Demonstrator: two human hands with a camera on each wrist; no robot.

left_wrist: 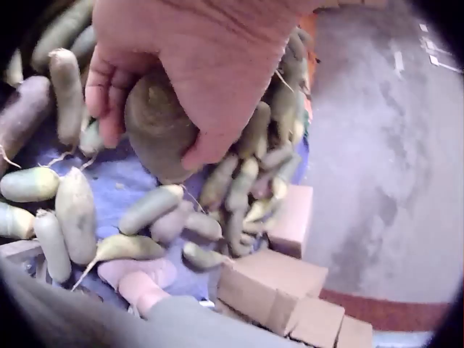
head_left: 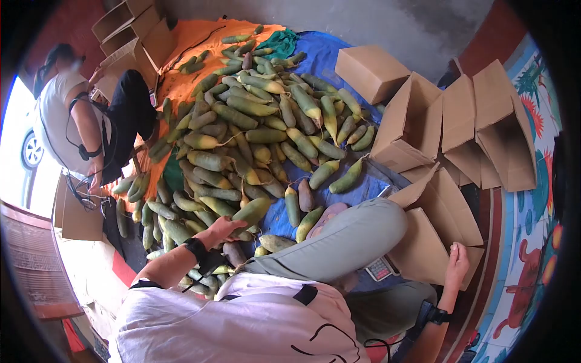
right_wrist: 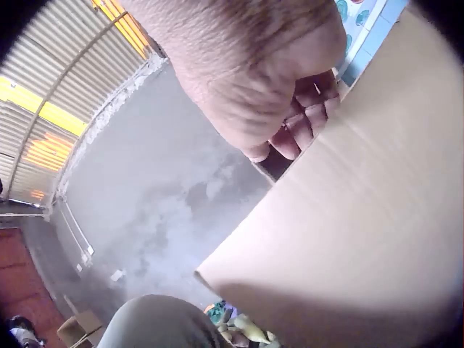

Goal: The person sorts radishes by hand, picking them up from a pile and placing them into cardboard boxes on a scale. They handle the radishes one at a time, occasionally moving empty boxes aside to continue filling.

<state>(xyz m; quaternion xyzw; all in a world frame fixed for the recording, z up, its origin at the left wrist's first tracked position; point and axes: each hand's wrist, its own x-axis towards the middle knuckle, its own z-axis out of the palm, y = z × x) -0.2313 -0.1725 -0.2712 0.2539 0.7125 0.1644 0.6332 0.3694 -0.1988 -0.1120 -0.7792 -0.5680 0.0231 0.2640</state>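
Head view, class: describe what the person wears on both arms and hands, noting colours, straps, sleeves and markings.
No gloves on either hand. The left hand has a broad black strap at its wrist. The right hand has a black band carrying a boxy unit. The short white left sleeve, edged in black, leaves the forearm uncovered.

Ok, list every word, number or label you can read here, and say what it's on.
Nothing reads clearly in any view.
Keypad device by the knee: keys too small to read.
Cardboard box that the right hand grips: no print shows.
Radish in the left hand: no label.
White shirt: black marks, not legible as letters.
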